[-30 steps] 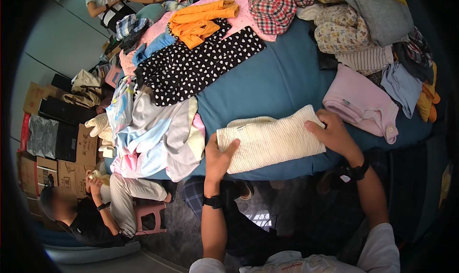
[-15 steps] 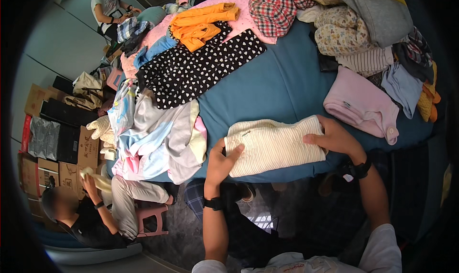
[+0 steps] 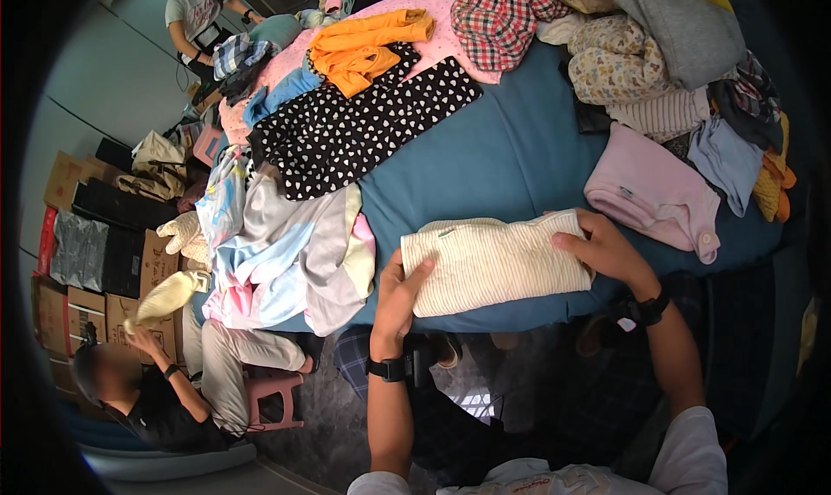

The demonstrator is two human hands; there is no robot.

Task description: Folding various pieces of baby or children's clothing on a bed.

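A cream garment with fine stripes, folded into a flat rectangle, is held at the near edge of the blue-covered bed. My left hand grips its left end, thumb on top and fingers hidden beneath. My right hand pinches the opposite end the same way. Just beyond my right hand lies a folded pink garment. To the left of my left hand spreads a rumpled grey, blue and pink cloth.
Farther off lie a black heart-patterned cloth, an orange garment and a heap of clothes. At lower left a seated person holds a pale yellow cloth near cardboard boxes. Another person stands at the far left.
The folded cream garment has shifted slightly, with its left end raised and my left hand moved along it. The seated person's yellow cloth has swung out and spread. The standing person's arms have parted.
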